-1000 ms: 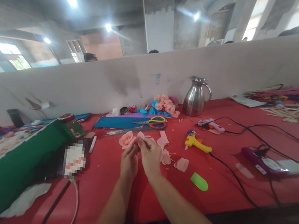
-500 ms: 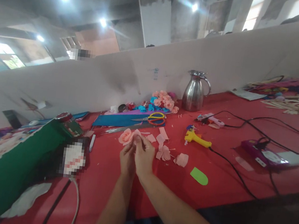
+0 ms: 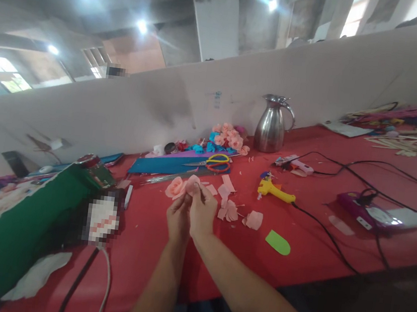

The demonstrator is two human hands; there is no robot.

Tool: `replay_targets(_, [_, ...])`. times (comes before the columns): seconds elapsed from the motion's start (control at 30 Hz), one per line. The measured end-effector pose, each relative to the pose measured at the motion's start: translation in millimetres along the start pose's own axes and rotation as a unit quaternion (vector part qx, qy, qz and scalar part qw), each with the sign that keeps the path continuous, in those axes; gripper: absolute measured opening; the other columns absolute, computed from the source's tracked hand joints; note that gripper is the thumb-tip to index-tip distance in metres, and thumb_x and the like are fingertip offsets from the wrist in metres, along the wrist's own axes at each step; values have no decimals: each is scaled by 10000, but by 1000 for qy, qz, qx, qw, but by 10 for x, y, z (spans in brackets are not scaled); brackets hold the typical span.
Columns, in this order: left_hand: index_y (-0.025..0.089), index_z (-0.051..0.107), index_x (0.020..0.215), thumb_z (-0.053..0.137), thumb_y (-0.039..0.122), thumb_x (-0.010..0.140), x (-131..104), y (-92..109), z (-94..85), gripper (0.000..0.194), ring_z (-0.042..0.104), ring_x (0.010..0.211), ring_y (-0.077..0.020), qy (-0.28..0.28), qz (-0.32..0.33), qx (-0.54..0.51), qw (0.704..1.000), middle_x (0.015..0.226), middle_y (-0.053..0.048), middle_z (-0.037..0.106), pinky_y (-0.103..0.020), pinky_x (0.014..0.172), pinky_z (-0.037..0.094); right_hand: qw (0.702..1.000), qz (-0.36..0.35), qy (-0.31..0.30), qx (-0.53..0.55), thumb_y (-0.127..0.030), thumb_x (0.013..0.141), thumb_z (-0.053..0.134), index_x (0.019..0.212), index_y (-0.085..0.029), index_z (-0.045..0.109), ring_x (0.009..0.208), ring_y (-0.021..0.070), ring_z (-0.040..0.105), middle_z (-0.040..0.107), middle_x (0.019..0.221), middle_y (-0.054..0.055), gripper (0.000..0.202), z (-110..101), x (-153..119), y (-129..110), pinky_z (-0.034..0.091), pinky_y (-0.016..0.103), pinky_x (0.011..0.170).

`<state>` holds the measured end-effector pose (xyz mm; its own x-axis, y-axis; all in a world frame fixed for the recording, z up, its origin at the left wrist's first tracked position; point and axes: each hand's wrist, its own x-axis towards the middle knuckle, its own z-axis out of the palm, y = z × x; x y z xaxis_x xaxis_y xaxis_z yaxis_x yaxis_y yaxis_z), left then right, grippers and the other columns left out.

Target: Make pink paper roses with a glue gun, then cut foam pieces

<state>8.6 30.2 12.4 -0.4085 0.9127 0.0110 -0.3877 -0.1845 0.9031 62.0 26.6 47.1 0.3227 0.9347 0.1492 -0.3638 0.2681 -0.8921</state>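
Note:
Both hands meet over the red table, pinched together around a pink paper petal (image 3: 192,183). My left hand (image 3: 178,219) is closed at its lower edge, with the fingertips partly hidden. From the right, my right hand (image 3: 202,211) grips the same petal between thumb and fingers. A pink paper rose (image 3: 175,188) shows just past the left fingertips; whether it lies on the table or is held, I cannot tell. Loose pink petals (image 3: 228,211) are scattered right of the hands, with a curled pink piece (image 3: 253,220) beside them.
Beyond the hands lie scissors (image 3: 218,162) on a blue sheet (image 3: 161,166), and finished paper roses (image 3: 229,137). A steel jug (image 3: 270,125) stands by the partition. To the right are a yellow glue gun (image 3: 276,191), its cord, a purple power strip (image 3: 368,214) and a green card (image 3: 278,242).
The right fingers have shifted slightly on the petal, and more of it now shows above them. The left hand stays nearly in place.

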Motion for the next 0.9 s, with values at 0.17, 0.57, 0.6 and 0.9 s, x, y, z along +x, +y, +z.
replay_targets(0.17, [138, 744, 848, 805, 327, 555, 4, 7, -7, 354, 667, 838, -213, 13, 2, 34, 999, 810, -63, 736, -281, 764, 510, 1000, -2, 4, -9, -440, 855, 454, 760, -198, 642, 684, 169, 533, 613, 699, 16, 320, 15, 11, 14, 445, 265, 625])
replay_targets(0.57, [133, 726, 954, 794, 338, 545, -23, 58, -13, 463, 662, 747, -192, 27, -18, 61, 998, 755, -46, 726, -265, 687, 501, 1000, 5, -17, 5, -420, 842, 475, 849, -200, 691, 803, 201, 594, 691, 845, 43, 308, 55, -49, -14, 471, 284, 660])
replay_targets(0.6, [132, 729, 943, 796, 338, 539, -19, 64, -17, 458, 661, 740, -191, 29, -19, 62, 997, 747, -44, 726, -263, 682, 501, 1000, 15, -18, 20, -410, 834, 487, 836, -195, 689, 793, 199, 597, 689, 830, 40, 295, 63, -59, -18, 475, 283, 661])
replay_targets(0.9, [130, 755, 808, 797, 274, 543, -30, 65, 11, 305, 632, 701, -163, 41, 29, 43, 998, 711, -39, 717, -254, 689, 478, 988, 67, -42, 136, -201, 713, 452, 864, -189, 696, 939, 195, 602, 697, 904, 29, 287, -10, -113, 13, 460, 320, 872])
